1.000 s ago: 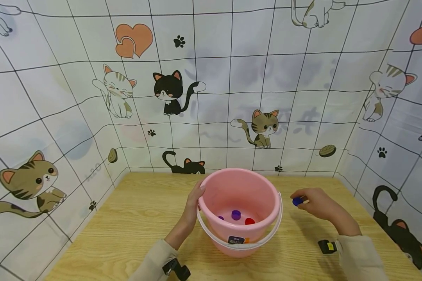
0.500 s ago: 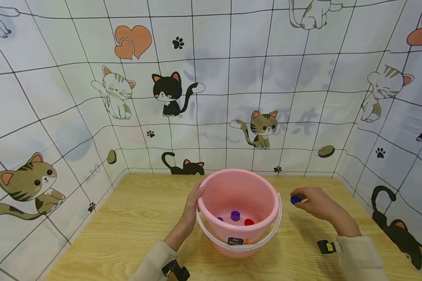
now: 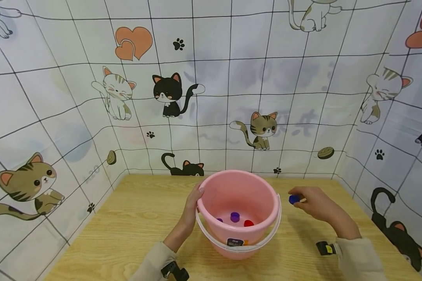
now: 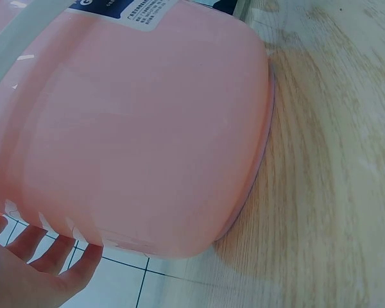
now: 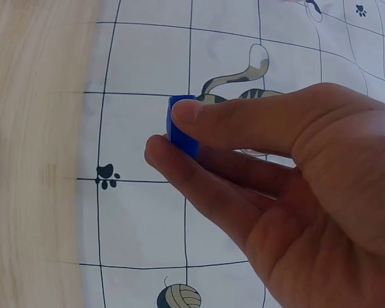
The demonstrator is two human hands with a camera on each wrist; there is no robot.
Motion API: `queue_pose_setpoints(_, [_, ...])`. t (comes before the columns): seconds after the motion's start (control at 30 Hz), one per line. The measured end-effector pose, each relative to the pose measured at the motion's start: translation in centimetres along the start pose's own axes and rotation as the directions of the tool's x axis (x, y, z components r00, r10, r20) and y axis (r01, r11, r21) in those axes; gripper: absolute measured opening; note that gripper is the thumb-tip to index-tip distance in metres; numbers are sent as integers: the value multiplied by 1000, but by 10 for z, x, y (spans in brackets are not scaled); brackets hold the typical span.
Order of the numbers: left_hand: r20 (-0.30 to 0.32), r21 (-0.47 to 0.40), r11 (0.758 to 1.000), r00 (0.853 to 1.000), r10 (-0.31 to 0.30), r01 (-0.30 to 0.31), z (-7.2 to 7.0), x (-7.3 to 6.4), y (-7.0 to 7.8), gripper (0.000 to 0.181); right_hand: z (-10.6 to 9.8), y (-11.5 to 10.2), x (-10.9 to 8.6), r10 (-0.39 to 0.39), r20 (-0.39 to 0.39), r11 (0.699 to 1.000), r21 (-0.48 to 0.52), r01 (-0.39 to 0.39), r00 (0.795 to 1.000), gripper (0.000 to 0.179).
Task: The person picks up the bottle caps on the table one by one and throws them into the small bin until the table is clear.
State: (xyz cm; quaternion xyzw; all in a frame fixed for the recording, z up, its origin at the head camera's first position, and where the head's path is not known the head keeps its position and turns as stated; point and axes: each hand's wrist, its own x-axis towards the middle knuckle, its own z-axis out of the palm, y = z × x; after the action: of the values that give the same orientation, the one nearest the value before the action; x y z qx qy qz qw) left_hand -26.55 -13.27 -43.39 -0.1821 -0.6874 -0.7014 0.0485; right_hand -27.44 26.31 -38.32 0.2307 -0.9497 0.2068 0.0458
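A pink bucket (image 3: 246, 191) stands on the table, its white handle (image 3: 237, 248) hanging down in front. At its left rim my left hand (image 3: 191, 205) holds it, and the left wrist view shows the fingers (image 4: 83, 269) against the outer wall. Inside, on the bottom, lie a purple bottle cap (image 3: 235, 217), a red bottle cap (image 3: 248, 223) and a partly hidden purple one (image 3: 219, 220). To the right of the bucket, above the table, my right hand (image 3: 314, 203) pinches a blue bottle cap (image 3: 294, 199) between thumb and fingers; the right wrist view shows this cap (image 5: 186, 142) edge-on.
The light wooden table (image 3: 133, 226) extends to both sides of the bucket. White grid-patterned sheeting (image 3: 214, 109) with cartoon cats encloses it at the back and sides. A dark label (image 3: 235, 242) is on the bucket's front.
My right hand has drifted very slightly left towards the bucket, still pinching the blue bottle cap. The bucket and my left hand stay in place; the head view has shifted a little.
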Motion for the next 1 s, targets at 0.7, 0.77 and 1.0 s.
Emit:
queue_pose_setpoints(0.7, [-4, 1, 1000, 1000, 3, -3, -1, 0, -1, 52, -5, -10, -2, -2, -28, 1000, -11, 2, 1000, 31])
queue_pose_setpoints(0.77, [-4, -2, 1000, 1000, 5, -5, -1, 0, -1, 52, -6, -11, -2, 0, -26, 1000, -10, -1, 1000, 32])
queue_pose_setpoints(1.0, [2, -5, 1000, 1000, 0, 0, 0, 1, -1, 52, -9, -14, -3, 4, -37, 1000, -12, -4, 999, 34])
